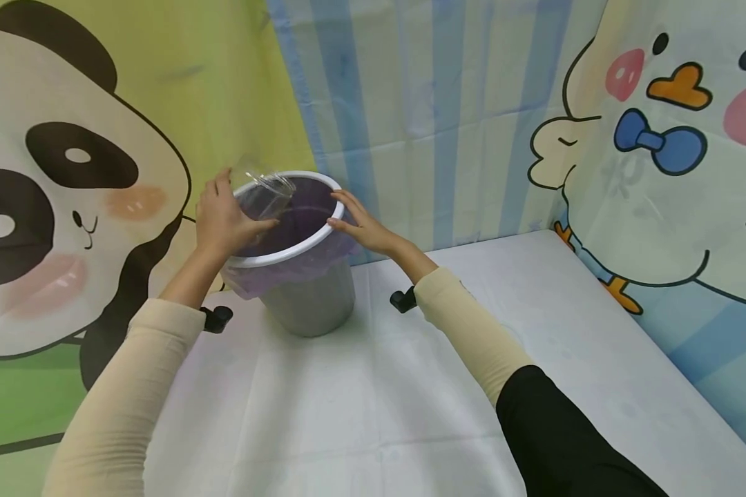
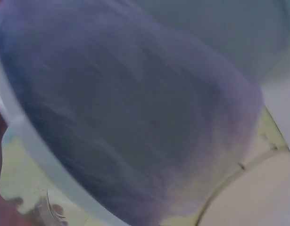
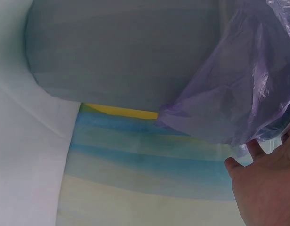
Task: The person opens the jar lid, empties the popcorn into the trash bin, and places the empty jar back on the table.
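In the head view my left hand point(image 1: 224, 217) holds a clear plastic cup point(image 1: 272, 197) between thumb and fingers, tilted over the mouth of a grey trash can point(image 1: 311, 304). The can has a white rim point(image 1: 286, 254) and a purple bag point(image 1: 273, 277) folded over it. Across the opening, my right hand point(image 1: 369, 228) touches the rim with its thumb and fingers fairly straight. Two right fingertips show outside the purple bag point(image 3: 239, 94) in the right wrist view. Only a bit of the cup point(image 2: 53, 209) appears in the left wrist view.
The can stands on a white-covered table point(image 1: 373, 386) near its back left. A striped curtain point(image 1: 410, 124) hangs behind, with a panda-print sheet point(image 1: 180, 90) at left and a cartoon-print sheet point(image 1: 634, 214) at right.
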A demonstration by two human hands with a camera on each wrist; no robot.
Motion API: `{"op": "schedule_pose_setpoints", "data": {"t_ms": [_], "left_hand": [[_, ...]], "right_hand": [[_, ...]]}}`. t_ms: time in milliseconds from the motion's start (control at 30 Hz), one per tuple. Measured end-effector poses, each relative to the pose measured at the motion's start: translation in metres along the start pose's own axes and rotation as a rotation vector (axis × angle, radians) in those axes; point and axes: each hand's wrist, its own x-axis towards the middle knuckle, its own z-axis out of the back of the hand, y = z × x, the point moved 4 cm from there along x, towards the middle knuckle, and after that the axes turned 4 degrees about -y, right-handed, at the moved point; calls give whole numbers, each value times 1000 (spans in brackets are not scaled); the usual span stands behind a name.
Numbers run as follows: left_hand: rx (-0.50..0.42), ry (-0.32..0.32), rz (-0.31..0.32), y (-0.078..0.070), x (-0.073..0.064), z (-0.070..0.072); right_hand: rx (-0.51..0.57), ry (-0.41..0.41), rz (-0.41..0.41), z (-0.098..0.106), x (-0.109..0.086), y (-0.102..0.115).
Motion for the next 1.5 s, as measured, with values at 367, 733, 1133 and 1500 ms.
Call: {"op": "schedule_pose_setpoints", "data": {"t_ms": [367,733,1133,1500], "left_hand": [[-449,-348,-45,-53,-51,45],[-699,-341,-145,-112,-186,27],[-834,-256,243,-121,-303,-109],[-780,-218,305,-110,-349,-202]], "right_hand": [[-42,2,10,0,11,-15],[-104,-20,32,-5,19,-38],[-97,-32,25,-1,20,-32],[-41,-14,-2,-1,9,-9]]}}
